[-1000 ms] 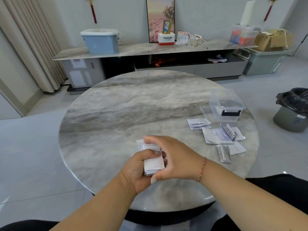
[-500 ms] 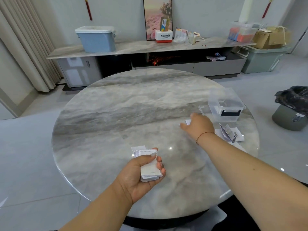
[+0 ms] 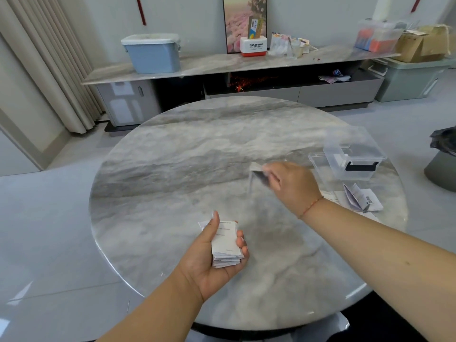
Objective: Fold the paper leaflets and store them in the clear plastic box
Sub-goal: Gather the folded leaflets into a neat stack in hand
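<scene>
Leaflets: one stack (image 3: 225, 245) in left hand (image 3: 209, 257) | one bundle (image 3: 259, 175) in right hand (image 3: 291, 185)

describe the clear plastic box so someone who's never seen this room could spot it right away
Start at the round marble table and go to its far right edge. The clear plastic box stands there, beyond the loose paper leaflets. It is the only see-through thing on the table, with a black latch on its front.
</scene>
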`<state>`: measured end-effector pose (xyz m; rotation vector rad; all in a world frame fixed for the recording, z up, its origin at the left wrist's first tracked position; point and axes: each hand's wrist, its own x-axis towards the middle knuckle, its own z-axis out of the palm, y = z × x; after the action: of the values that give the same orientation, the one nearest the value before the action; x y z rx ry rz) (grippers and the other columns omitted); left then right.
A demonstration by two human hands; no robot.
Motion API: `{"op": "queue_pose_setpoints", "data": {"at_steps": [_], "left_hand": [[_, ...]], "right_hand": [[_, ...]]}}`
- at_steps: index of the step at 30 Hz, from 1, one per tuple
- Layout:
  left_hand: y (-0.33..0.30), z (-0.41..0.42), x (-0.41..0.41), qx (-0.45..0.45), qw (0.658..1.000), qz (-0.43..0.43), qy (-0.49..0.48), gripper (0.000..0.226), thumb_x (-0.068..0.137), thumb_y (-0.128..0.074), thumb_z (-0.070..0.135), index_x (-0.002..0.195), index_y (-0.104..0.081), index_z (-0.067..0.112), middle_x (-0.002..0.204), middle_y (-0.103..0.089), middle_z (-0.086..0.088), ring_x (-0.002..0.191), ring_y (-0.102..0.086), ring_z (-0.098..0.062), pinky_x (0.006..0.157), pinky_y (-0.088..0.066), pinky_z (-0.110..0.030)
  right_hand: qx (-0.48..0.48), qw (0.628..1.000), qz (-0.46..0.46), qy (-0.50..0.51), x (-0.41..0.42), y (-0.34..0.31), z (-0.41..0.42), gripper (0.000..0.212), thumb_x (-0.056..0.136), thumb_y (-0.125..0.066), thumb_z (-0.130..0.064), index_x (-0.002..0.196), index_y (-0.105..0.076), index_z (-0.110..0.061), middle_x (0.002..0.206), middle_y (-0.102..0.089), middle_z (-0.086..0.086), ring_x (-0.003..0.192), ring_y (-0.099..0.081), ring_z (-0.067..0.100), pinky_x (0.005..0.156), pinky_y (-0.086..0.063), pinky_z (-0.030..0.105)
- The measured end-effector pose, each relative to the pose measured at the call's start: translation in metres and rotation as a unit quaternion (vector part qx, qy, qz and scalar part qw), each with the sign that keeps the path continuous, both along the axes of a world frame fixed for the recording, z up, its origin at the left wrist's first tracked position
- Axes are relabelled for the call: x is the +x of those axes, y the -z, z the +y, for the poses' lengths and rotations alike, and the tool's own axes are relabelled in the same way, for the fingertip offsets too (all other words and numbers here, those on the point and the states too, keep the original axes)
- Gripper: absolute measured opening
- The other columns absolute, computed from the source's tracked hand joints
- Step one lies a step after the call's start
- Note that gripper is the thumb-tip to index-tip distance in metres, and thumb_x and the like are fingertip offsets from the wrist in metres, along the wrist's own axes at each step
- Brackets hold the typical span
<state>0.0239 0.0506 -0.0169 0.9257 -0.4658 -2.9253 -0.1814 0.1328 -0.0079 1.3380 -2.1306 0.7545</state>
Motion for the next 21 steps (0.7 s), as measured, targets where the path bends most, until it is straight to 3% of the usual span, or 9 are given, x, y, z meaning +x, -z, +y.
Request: {"op": "queue_pose_setpoints", "data": {"at_steps": [2, 4, 8, 10, 12, 14, 17, 19, 21], "left_hand": [[-0.001, -0.001, -0.001, -0.001, 1.0, 0.019, 0.001, 0.054, 0.072, -0.063, 0.054, 0.101, -0.06, 0.009, 0.08, -0.059, -0.011, 0.063, -0.056, -0.019, 0.061, -0.053, -0.03], [-0.004, 0.001, -0.001, -0.008, 0.999, 0.045, -0.008, 0.058, 0.068, -0.061, 0.057, 0.1, -0.062, 0.009, 0.083, -0.06, -0.01, 0.066, -0.057, -0.019, 0.062, -0.053, -0.03], [-0.01, 0.002, 0.002, -0.023, 0.994, 0.107, -0.014, 0.063, 0.061, -0.072, 0.056, 0.095, -0.068, 0.003, 0.081, -0.065, -0.014, 0.067, -0.065, -0.023, 0.067, -0.058, -0.034], [-0.012, 0.004, 0.004, -0.038, 0.992, 0.118, -0.008, 0.055, 0.062, -0.075, 0.048, 0.093, -0.07, 0.003, 0.082, -0.067, -0.015, 0.069, -0.068, -0.024, 0.073, -0.058, -0.037], [-0.007, 0.003, 0.004, -0.08, 0.993, 0.09, -0.017, 0.036, 0.076, -0.066, 0.036, 0.095, -0.067, 0.006, 0.087, -0.067, -0.013, 0.077, -0.066, -0.023, 0.077, -0.055, -0.035], [-0.005, 0.002, 0.003, -0.102, 0.99, 0.097, -0.018, 0.023, 0.075, -0.073, 0.026, 0.09, -0.067, 0.009, 0.087, -0.063, -0.01, 0.082, -0.06, -0.021, 0.082, -0.048, -0.034], [-0.008, 0.003, 0.002, -0.111, 0.987, 0.112, -0.011, 0.032, 0.064, -0.083, 0.023, 0.086, -0.064, 0.009, 0.081, -0.06, -0.009, 0.083, -0.056, -0.021, 0.083, -0.044, -0.033], [-0.013, 0.008, 0.003, -0.158, 0.982, 0.102, -0.012, 0.023, 0.072, -0.076, 0.023, 0.084, -0.064, 0.007, 0.079, -0.062, -0.011, 0.079, -0.06, -0.023, 0.075, -0.05, -0.033], [-0.018, 0.012, 0.003, -0.171, 0.981, 0.093, -0.027, 0.016, 0.078, -0.065, 0.022, 0.084, -0.067, 0.007, 0.08, -0.066, -0.012, 0.074, -0.065, -0.023, 0.067, -0.054, -0.032]], "right_hand": [[-0.058, 0.991, 0.021, -0.121, 0.034, -0.009, 0.005, 0.022, 0.077, -0.05, -0.01, 0.083, -0.07, -0.007, 0.083, -0.072, 0.007, 0.072, -0.067, 0.025, 0.067, -0.05, 0.03], [-0.059, 0.979, 0.004, -0.197, 0.065, -0.014, 0.016, 0.022, 0.075, -0.051, -0.002, 0.086, -0.07, -0.003, 0.091, -0.072, 0.007, 0.083, -0.067, 0.022, 0.079, -0.051, 0.028], [0.024, 0.965, -0.002, -0.262, 0.099, -0.013, 0.031, 0.021, 0.076, -0.046, 0.001, 0.081, -0.066, -0.002, 0.088, -0.068, 0.011, 0.085, -0.063, 0.028, 0.076, -0.052, 0.035], [0.015, 0.966, -0.033, -0.257, 0.106, -0.018, 0.032, 0.02, 0.075, -0.047, 0.001, 0.085, -0.063, -0.005, 0.096, -0.068, 0.01, 0.09, -0.062, 0.025, 0.081, -0.05, 0.03], [-0.002, 0.965, -0.113, -0.238, 0.116, -0.028, 0.035, 0.023, 0.076, -0.049, -0.006, 0.093, -0.063, -0.007, 0.102, -0.068, 0.006, 0.094, -0.061, 0.018, 0.085, -0.047, 0.022], [0.008, 0.953, -0.186, -0.237, 0.129, -0.035, 0.039, 0.029, 0.078, -0.053, -0.024, 0.103, -0.061, -0.01, 0.102, -0.066, 0.0, 0.091, -0.059, 0.013, 0.083, -0.044, 0.02], [0.031, 0.959, -0.214, -0.181, 0.147, -0.034, 0.04, 0.051, 0.072, -0.06, -0.054, 0.109, -0.051, -0.02, 0.1, -0.061, -0.008, 0.087, -0.053, 0.005, 0.078, -0.04, 0.013], [-0.005, 0.977, -0.177, -0.115, 0.151, -0.031, 0.035, 0.044, 0.076, -0.058, -0.049, 0.109, -0.048, -0.022, 0.094, -0.063, -0.007, 0.084, -0.052, 0.005, 0.074, -0.04, 0.013], [-0.044, 0.99, -0.099, -0.089, 0.145, -0.031, 0.032, 0.026, 0.082, -0.052, -0.031, 0.105, -0.054, -0.018, 0.088, -0.065, -0.003, 0.081, -0.054, 0.011, 0.07, -0.043, 0.021]]}}
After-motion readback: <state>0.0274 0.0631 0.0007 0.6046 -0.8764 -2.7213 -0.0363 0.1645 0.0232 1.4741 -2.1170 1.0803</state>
